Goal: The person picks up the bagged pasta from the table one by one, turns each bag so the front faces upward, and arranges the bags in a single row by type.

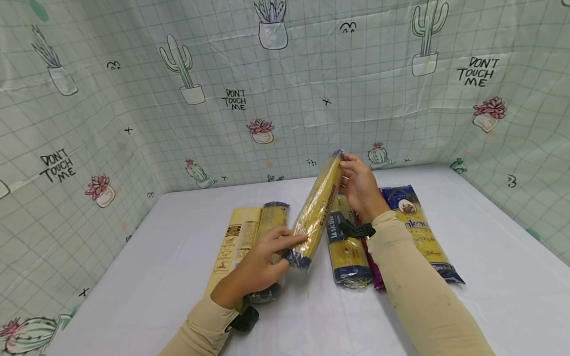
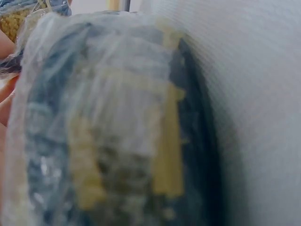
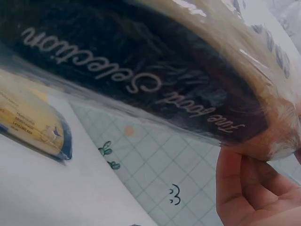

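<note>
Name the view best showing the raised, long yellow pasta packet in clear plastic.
Head: the raised packet shows end to end. Right wrist crops to its blue lettered panel; left wrist catches only one end.

The clear-wrapped spaghetti packet (image 1: 317, 212) is long and yellow, with dark blue ends, reddish-brown lettering along one side and "Fine Food Selection" on a blue panel; held up aslant, its lower end is left of the la sicilia packet (image 1: 352, 249); its upper end rises past that packet's far end.
</note>
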`<state>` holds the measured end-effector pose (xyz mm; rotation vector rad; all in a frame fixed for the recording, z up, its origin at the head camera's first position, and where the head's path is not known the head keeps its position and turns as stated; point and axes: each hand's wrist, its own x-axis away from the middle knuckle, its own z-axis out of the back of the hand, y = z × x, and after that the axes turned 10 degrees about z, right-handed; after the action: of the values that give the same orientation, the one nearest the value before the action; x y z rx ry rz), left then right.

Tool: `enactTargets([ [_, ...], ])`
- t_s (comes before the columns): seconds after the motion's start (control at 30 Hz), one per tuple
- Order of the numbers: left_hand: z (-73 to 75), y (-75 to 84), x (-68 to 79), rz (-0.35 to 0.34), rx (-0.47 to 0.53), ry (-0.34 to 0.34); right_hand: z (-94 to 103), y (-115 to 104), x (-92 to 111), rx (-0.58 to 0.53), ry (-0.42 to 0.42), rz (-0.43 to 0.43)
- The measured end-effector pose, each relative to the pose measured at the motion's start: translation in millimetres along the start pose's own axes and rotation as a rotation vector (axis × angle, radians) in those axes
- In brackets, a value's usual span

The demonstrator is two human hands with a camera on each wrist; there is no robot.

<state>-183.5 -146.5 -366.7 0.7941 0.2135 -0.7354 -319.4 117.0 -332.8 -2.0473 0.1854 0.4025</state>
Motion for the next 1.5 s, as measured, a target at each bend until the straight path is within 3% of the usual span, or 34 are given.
enactTargets([
  [0.3,-1.2,-2.3,1.6,0.082,0.153,-0.052,-10.8,-6.5,-0.5,-0.020,0.094,0.027],
  [0.53,2.2,-1.8,0.8,0.178,0.250,-0.094,-16.4,-12.5,1.3,0.026,0.164,-0.010],
  [0.7,4.5,-1.4,1.2,0.248,0.362,-0.089,-18.9,-15.5,2.0,0.042,0.191,-0.020],
  [0.83,4.1,-1.4,1.5,0.267,0.424,-0.080,-19.1,-16.1,1.6,0.046,0.199,-0.033],
  [1.07,6.0,-0.7,2.0,0.230,0.361,-0.073,-20.5,-16.9,1.4,0.053,0.213,-0.042],
  [1.3,5.4,3.0,1.3,0.395,0.362,-0.058,-23.7,-16.4,0.5,0.097,0.241,-0.044],
  [1.5,2.4,4.4,-2.3,0.490,0.325,-0.024,-24.6,-13.0,1.0,0.169,0.267,-0.046],
])
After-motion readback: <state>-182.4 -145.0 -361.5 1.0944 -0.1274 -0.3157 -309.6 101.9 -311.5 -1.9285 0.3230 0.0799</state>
